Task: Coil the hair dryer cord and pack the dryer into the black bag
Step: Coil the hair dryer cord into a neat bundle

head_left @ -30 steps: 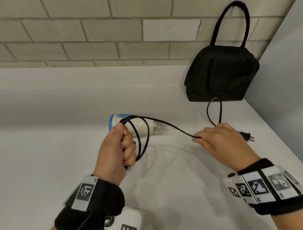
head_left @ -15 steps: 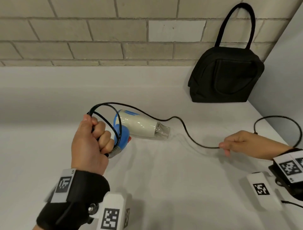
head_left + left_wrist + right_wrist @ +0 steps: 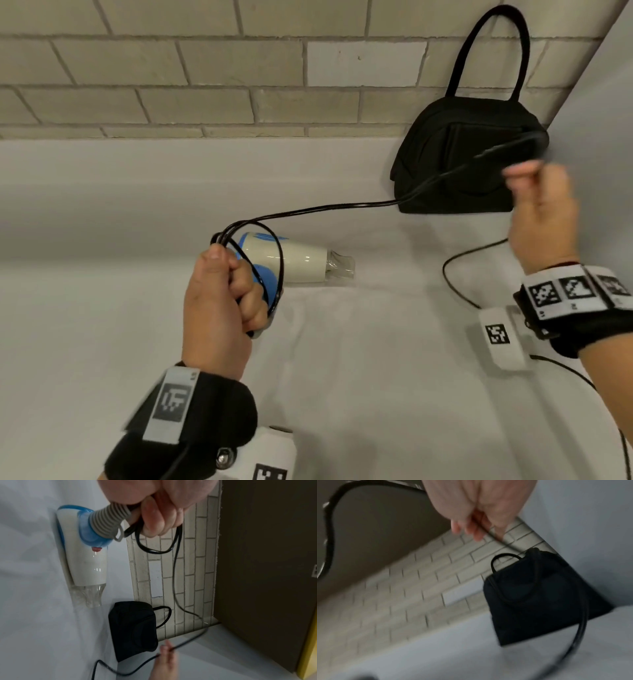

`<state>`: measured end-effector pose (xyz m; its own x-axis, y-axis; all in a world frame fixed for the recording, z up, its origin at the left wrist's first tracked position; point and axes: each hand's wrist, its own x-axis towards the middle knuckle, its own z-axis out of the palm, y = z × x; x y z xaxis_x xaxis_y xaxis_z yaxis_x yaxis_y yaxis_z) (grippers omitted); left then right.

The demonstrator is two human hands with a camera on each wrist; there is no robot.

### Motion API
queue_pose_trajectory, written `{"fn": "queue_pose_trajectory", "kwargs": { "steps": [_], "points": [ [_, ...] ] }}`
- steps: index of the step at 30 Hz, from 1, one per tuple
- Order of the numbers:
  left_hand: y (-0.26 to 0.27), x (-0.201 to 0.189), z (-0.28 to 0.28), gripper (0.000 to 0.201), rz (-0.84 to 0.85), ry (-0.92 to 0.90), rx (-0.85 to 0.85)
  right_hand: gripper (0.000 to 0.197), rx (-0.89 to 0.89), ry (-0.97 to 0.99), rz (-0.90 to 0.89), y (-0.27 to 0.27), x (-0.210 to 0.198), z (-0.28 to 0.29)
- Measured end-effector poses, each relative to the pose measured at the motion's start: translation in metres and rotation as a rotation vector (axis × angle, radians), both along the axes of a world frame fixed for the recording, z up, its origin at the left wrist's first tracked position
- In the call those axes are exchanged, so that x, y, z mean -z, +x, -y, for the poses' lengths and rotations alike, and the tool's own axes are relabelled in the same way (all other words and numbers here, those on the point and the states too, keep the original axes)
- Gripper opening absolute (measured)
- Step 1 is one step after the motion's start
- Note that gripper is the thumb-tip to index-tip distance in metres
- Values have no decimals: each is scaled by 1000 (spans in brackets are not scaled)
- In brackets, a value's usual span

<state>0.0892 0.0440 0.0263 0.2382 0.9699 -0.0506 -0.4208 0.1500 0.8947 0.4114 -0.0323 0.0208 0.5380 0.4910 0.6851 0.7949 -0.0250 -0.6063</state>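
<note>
Your hands stretch a hair dryer cord [image 3: 325, 206] across a white counter [image 3: 376, 377].

Head view: your left hand [image 3: 219, 298] fists the cord loops at the white-and-blue hair dryer [image 3: 291, 262] lying on the counter; your right hand [image 3: 544, 219] pinches the cord before the upright black bag [image 3: 455, 164]. Left wrist: fingers [image 3: 154, 520] curl round loops beside the grey strain relief [image 3: 108, 519]. Right wrist: blurred fingers [image 3: 477, 526] close on the cord.

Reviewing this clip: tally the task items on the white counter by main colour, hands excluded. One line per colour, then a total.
Black: 2, the black bag standing against the tiled wall and the cord, partly looped in the left hand and pinched by the right hand.
White and blue: 1, the hair dryer.
Total: 3
</note>
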Motion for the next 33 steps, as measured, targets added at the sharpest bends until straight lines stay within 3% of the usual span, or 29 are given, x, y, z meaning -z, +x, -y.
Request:
{"fn": "queue_pose_trajectory", "kwargs": {
  "steps": [2,3,5,8,10,13,16,18,19,21,24,26,28,30,33],
  "points": [
    [-3,-1,-1,35,3,5,-40,18,53,-387,211,5,13,6],
    [-4,-1,-2,35,3,13,-48,17,104,-459,271,9,15,10],
    [-5,0,-1,36,-2,23,-47,17,153,-444,297,14,10,19],
    [-3,5,1,37,-15,40,-11,17,178,-306,9,30,-8,23],
    [0,8,2,37,-21,43,14,24,222,-223,-64,57,-17,21],
    [0,8,1,38,-20,35,31,34,193,-136,76,90,-40,17],
    [-4,7,-1,37,-39,40,16,26,154,-219,215,109,-52,11],
    [-4,9,-2,37,-22,15,15,22,35,-428,204,95,-47,10],
    [-4,10,-3,38,-11,1,23,22,-62,-583,155,81,-38,11],
    [-2,11,-2,41,-8,-15,39,17,-189,-967,238,50,-15,17],
    [1,10,3,38,-23,-3,51,36,-245,-1453,140,5,4,22],
    [3,9,6,37,-33,16,65,54,-187,-1573,175,-14,-1,20],
    [5,10,8,36,-37,20,79,62,-103,-1488,383,-34,-10,18],
    [7,10,9,36,-22,8,84,64,-224,-1309,413,-65,-20,19],
    [10,7,10,37,5,3,71,42,-610,-1047,-58,-110,-28,23]
  ]
}}
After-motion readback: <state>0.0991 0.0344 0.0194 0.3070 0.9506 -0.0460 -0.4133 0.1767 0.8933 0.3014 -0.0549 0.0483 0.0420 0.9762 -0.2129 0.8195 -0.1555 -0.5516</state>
